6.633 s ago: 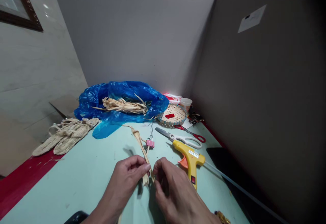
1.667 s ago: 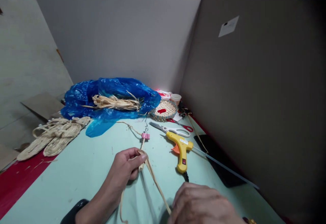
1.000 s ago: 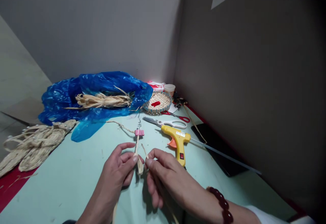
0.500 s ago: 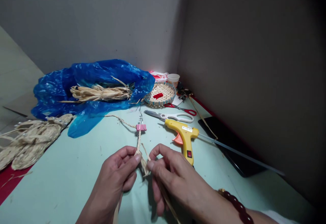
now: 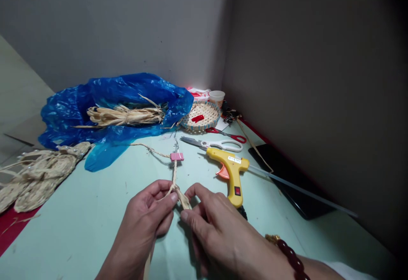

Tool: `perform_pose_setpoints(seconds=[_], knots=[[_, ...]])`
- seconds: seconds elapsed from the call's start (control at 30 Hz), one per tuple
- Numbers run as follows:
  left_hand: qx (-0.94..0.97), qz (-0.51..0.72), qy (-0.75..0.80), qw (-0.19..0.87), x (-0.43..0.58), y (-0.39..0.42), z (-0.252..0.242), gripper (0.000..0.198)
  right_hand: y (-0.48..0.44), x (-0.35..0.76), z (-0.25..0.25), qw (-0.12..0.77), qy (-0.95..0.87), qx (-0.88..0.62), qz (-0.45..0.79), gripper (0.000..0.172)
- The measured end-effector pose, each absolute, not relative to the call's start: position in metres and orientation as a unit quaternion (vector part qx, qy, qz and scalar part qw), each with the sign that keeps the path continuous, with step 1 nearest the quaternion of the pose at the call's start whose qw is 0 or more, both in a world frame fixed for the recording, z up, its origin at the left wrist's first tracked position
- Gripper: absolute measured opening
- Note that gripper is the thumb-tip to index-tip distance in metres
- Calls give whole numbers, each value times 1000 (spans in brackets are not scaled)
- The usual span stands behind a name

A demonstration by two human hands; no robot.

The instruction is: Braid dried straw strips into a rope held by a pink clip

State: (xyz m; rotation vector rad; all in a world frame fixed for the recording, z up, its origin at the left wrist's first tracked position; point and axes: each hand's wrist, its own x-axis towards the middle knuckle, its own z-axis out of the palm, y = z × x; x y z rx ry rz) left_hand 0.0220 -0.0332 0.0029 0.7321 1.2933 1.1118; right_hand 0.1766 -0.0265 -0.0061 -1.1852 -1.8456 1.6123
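A thin braided cord of pale raffia point(image 5: 175, 171) runs down toward me from a pink binder clip point(image 5: 177, 156) on the table. My left hand point(image 5: 151, 212) pinches the braid's near end between thumb and fingers; a flat strand trails below that hand. Close beside it on the right, my right hand point(image 5: 212, 222) has thumb and fingers closed around a wider loose raffia strand point(image 5: 184, 200) that fans out from the braid. The fingertips at its lower end are partly hidden.
Right of the clip lie a yellow glue gun point(image 5: 234, 173), white-handled scissors point(image 5: 219, 145) and a black flat device point(image 5: 293, 186). Behind are a woven basket point(image 5: 208, 123), a paper cup point(image 5: 217, 97) and a blue bag point(image 5: 66, 114) with a raffia bundle point(image 5: 124, 115). Woven straw pieces point(image 5: 47, 178) sit left.
My right hand has shifted slightly down and turned, its fingers now lower on the loose strand. That strand now slants right from the braid. My left hand stays nearly in place.
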Motion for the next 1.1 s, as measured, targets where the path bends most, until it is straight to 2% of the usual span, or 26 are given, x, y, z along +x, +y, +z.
perform_pose_setpoints(seconds=[0.37,0.77,0.9,1.1], knots=[[324,470,538,620,19,-31,4,28,-25,180,-6,205,-615,-413,640,21],[306,474,529,633,17,-31,1,25,-25,180,3,217,-640,-414,610,36],[322,469,519,638,15,-30,-2,22,-21,178,4,233,-637,-419,604,31],[331,448,502,661,15,-30,-6,19,-19,175,3,242,-538,-391,706,23]])
